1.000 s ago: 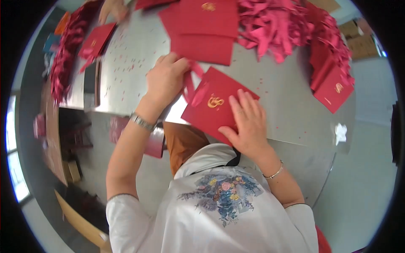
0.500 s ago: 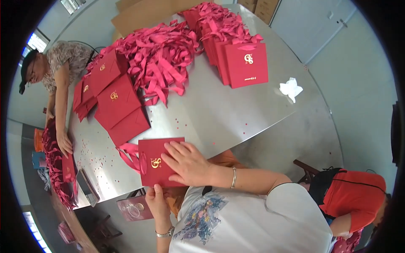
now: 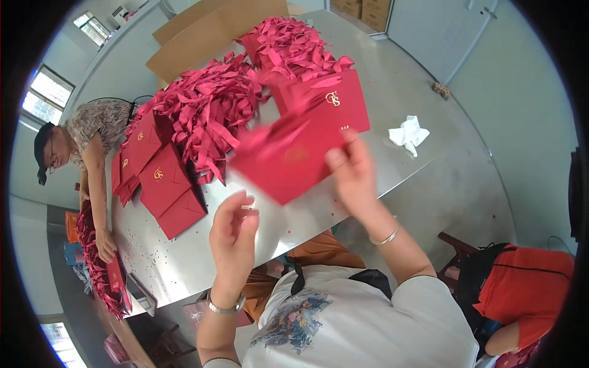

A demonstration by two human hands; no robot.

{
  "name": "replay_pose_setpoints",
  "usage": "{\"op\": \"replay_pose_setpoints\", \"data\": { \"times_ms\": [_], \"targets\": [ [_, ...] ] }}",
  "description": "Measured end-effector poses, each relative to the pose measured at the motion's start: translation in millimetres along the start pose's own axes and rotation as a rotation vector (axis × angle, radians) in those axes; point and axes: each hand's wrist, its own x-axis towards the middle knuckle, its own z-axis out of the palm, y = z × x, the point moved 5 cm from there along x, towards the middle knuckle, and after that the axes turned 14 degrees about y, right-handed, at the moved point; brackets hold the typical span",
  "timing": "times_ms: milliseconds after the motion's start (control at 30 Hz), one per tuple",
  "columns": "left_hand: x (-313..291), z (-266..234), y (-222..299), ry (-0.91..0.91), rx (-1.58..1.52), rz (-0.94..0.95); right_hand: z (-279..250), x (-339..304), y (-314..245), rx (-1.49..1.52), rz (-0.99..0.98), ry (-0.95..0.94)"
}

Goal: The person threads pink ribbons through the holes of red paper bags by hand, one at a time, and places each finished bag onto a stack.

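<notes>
Raised over the table, a red paper gift bag [image 3: 285, 168] with pink ribbon handles is gripped at its right edge by my right hand [image 3: 356, 175]. Motion blurs the bag, and it partly covers a row of red gift bags [image 3: 354, 101] standing behind it. My left hand [image 3: 233, 242] is up near the table's front edge, its fingers curled but apart from the thumb, with nothing held. Left of it lie several flat red gift bags [image 3: 165, 184] with gold lettering.
Pink ribbon handles [image 3: 205, 110] heap across the metal table [image 3: 245, 236]. A crumpled white tissue [image 3: 408, 135] lies at right. At left, a co-worker's hand [image 3: 105, 246] rests on another row of red bags [image 3: 101, 270]. A phone-like dark slab [image 3: 142, 294] sits at the edge.
My right hand has lifted the gift bag off the table and carried it forward and right, toward the standing row. My left hand has let go of the bag and come up.
</notes>
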Motion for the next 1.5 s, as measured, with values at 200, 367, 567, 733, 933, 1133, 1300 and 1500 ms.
{"op": "replay_pose_setpoints", "data": {
  "times_ms": [200, 367, 567, 733, 933, 1133, 1300, 1500],
  "targets": [
    [-13, 22, -24, -0.141, 0.185, 0.025, -58, 75, 64, -0.891, -0.228, 0.130],
    [-34, -25, -61, -0.039, 0.293, -0.042, -44, 71, 78, -0.907, -0.320, 0.041],
    [-17, -73, -60, 0.121, 0.388, 0.073, -61, 69, 63, -0.913, -0.316, 0.037],
    [30, -139, -55, 0.349, 0.606, 0.277, -25, 33, 31, -0.799, -0.408, 0.019],
    [102, -191, -94, 0.486, 0.956, 0.355, 45, -21, 6, -0.637, -0.639, -0.250],
    [133, -195, -113, 0.278, 1.102, 0.383, 130, -64, 17, -0.505, -0.594, -0.618],
    [132, -201, -98, 0.249, 1.068, 0.342, 189, -66, 33, -0.564, -0.740, -0.754],
    [96, -220, -64, 0.266, 0.832, 0.246, 206, -54, 47, -0.738, -0.942, -0.977]
  ]
}}
